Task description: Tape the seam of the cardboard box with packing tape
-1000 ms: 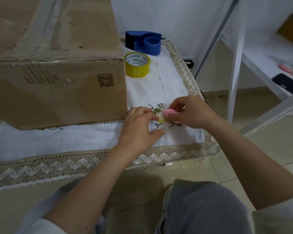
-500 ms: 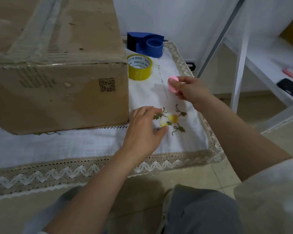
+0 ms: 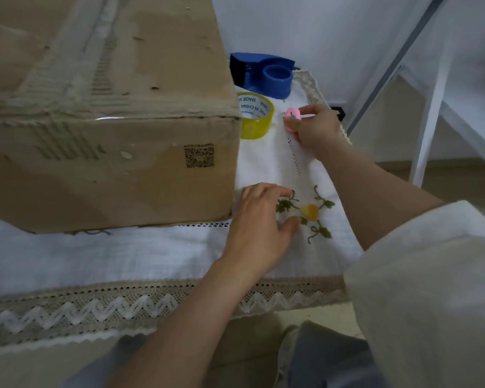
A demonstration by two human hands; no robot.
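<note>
A large cardboard box [image 3: 101, 113] stands on the white cloth at the left, clear tape along its top seam and front edge. A yellow roll of packing tape [image 3: 256, 116] lies flat just right of the box. My right hand [image 3: 314, 130] grips a small pink object [image 3: 291, 119] beside the roll, low over the cloth. My left hand [image 3: 261, 231] rests on the cloth near the box's front right corner, fingers loosely curled and holding nothing.
A blue tape dispenser [image 3: 263, 74] sits behind the yellow roll at the cloth's far edge. The white tablecloth [image 3: 95, 256] has a lace border and an embroidered motif [image 3: 310, 212]. White shelf legs [image 3: 429, 121] stand to the right.
My right hand has carried the pink object away from my left hand, toward the yellow roll, and lowered it to the cloth. My left hand has stayed by the embroidery.
</note>
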